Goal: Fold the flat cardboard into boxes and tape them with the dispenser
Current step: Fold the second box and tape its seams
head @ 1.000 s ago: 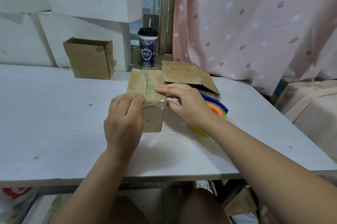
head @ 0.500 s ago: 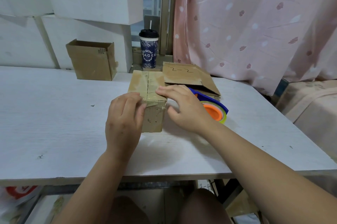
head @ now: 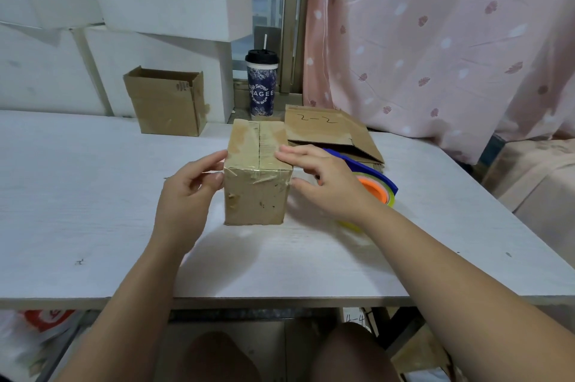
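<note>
Your left hand [head: 186,195] had slid off the front top edge of the box [head: 258,185], which stood at the centre of the frame on the surface [head: 93,195]; it now touched the box's left side with loose fingertips, gripping nothing; your right hand [head: 329,185] lay open, fingers flat on the top right edge; the uncovered tape end looked pressed down, so this seam seemed sealed; the dispenser [head: 378,187] waited just behind your right hand, the flat cardboard [head: 323,129] beyond.

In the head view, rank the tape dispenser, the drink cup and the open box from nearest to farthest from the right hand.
1. Tape dispenser, just right of the right hand.
2. Drink cup, behind, by the window.
3. Open box, back left.
</note>
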The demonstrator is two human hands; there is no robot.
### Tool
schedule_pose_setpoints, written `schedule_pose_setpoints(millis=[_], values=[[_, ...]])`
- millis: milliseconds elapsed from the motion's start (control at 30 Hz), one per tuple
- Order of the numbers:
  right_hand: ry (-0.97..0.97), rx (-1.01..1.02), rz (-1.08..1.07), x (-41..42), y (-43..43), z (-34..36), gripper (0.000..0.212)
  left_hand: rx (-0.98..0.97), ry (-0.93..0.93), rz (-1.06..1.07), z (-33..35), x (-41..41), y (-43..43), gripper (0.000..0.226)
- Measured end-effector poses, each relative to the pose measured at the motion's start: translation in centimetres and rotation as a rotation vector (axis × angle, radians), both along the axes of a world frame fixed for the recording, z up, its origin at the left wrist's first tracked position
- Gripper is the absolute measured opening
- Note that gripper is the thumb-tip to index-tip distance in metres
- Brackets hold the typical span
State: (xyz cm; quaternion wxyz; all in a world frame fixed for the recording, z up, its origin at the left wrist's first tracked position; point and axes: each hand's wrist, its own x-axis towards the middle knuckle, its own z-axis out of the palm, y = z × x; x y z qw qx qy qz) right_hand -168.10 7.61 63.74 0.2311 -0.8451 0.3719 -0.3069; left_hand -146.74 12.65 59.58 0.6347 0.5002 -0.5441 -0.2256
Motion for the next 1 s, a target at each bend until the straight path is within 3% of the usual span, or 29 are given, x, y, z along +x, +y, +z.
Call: schedule_pose_setpoints(millis=[367,433,533,600,1000], values=[[-0.160,0.139,0.045,0.2,-0.1,-0.6,0.045,0.061,-0.041,-0.254,-1.0,2.2,-0.7,0.052],[-0.179,0.134,0.041,0.2,-0.2,-1.0,0.045,0.031,-0.155,-0.208,-1.2,1.8,-0.8,0.049],[-0.204,0.129,0.052,-0.1,-0.3,-1.5,0.046,-0.080,-0.494,-0.018,-1.1,0.8,-0.8,0.041],[-0.212,0.125,0.061,-0.1,-0.4,-1.8,0.047,-0.136,-0.585,0.047,-1.1,0.5,-0.9,0.040],[-0.245,0.115,0.109,0.1,-0.8,-2.6,0.046,-0.208,-0.588,0.089,-1.3,0.2,-0.4,0.034]])
